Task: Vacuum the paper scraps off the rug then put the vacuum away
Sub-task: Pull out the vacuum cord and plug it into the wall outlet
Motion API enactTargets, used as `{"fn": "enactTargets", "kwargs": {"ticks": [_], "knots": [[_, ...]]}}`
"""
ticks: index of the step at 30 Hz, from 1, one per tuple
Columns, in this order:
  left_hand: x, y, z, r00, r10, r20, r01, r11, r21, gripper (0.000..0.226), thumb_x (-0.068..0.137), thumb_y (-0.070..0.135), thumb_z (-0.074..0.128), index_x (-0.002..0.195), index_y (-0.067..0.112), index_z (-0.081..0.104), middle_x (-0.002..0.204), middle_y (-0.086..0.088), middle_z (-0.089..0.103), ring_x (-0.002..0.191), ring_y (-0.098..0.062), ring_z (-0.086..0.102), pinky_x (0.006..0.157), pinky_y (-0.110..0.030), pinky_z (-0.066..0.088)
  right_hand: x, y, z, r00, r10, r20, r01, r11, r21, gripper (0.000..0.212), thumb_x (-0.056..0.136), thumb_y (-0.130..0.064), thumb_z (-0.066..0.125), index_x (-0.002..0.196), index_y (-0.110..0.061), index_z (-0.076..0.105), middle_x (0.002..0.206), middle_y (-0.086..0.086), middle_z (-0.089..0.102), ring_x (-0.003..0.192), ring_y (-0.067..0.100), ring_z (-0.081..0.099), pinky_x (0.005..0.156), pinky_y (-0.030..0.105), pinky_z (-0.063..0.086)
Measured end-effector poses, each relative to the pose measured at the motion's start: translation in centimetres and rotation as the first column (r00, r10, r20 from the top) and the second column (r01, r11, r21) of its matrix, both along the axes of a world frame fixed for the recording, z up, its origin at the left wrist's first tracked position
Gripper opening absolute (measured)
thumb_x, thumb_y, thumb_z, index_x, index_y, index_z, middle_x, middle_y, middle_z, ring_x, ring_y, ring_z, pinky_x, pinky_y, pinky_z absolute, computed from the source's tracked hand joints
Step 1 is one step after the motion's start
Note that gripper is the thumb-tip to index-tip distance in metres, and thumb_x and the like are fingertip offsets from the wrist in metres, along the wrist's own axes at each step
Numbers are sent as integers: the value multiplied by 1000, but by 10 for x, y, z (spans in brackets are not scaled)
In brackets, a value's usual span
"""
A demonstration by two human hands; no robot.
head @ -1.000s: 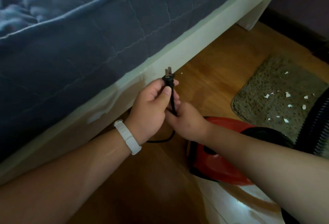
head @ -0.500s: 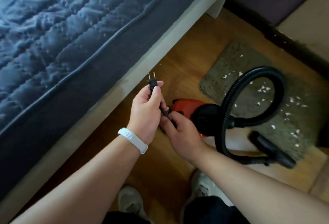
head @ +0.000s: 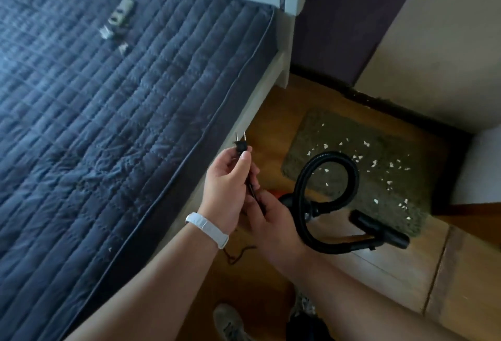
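Vacuum (head: 288,200) sits on the floor just beside the rug (head: 311,129), at its near edge. Its black hose (head: 301,178) loops over the rug. White paper scraps (head: 375,162) lie all over the rug. Left of the rug, the left hand (head: 225,186) pinches the plug (head: 240,146), prongs up. The right hand (head: 271,218) curls round the cord (head: 252,189) just below.

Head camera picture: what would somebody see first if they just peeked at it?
Probably the black plug, prongs up, pinched in the left hand mid-picture beside the blue bed, with the right hand holding its cord lower down. Next, the looping black hose and white paper scraps dotting the grey rug on the right.
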State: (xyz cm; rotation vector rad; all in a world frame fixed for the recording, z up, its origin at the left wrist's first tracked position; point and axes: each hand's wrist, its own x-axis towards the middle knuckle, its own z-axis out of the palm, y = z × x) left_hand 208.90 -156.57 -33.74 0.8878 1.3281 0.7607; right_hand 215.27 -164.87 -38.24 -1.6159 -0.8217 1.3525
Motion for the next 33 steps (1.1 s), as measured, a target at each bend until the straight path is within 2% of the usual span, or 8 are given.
{"fn": "enactTargets", "kwargs": {"ticks": [4,6,10,16,19,26,29,33], "knots": [[25,13,66,999,-31,-12,31,998,50,11,99,19,58,103,16,68,71,-4,61,62,-19,56,52,-27,48,30,14,67,999,-33,-26,34,999,29,29,102,-32,52,85,-10,59,60,-5,54,53,8,48,51,29,40],[38,20,93,999,-49,-1,49,997,67,12,98,18,59,105,17,68,72,-4,62,63,-19,58,57,-31,50,46,18,92,999,-36,-22,37,998,41,29,102,-28,52,80,-10,56,58,-8,49,52,7,44,47,24,36],[68,46,127,992,-126,22,123,987,100,13,98,19,58,107,14,66,74,-7,61,64,-20,59,58,-34,49,75,40,132,996,-83,-18,84,995,49,31,102,-26,52,72,-20,52,55,-11,48,52,7,43,49,25,35],[99,119,132,970,-243,20,240,966,97,17,96,24,62,99,8,67,73,-6,62,67,-16,59,61,-27,52,105,99,147,978,-195,72,195,981,12,32,99,-36,54,82,-8,59,63,-2,53,56,10,47,53,32,38],[113,168,126,954,-291,69,289,957,33,15,96,23,62,97,9,67,75,-5,63,71,-17,60,62,-27,52,118,143,148,954,-250,167,258,966,-28,33,99,-31,53,74,-10,52,59,-5,49,53,8,45,53,30,37],[162,297,143,847,-530,44,529,848,31,17,94,32,63,97,17,71,77,-1,68,76,-19,63,82,-45,58,139,252,178,880,-435,189,454,888,-73,30,101,-27,53,74,-14,56,54,-12,48,50,5,43,46,22,34],[192,328,153,809,-586,55,585,811,34,18,95,31,62,98,15,70,78,-1,69,75,-17,64,82,-40,58,160,279,194,824,-518,231,539,842,-35,34,101,-24,52,68,-22,51,48,-16,47,45,0,40,45,18,32],[231,336,164,767,-637,83,637,770,22,19,95,31,64,100,14,70,78,-2,70,73,-15,63,74,-33,56,187,287,207,769,-591,245,613,790,-18,31,101,-25,52,71,-16,52,54,-11,44,49,5,40,47,22,32]]}}
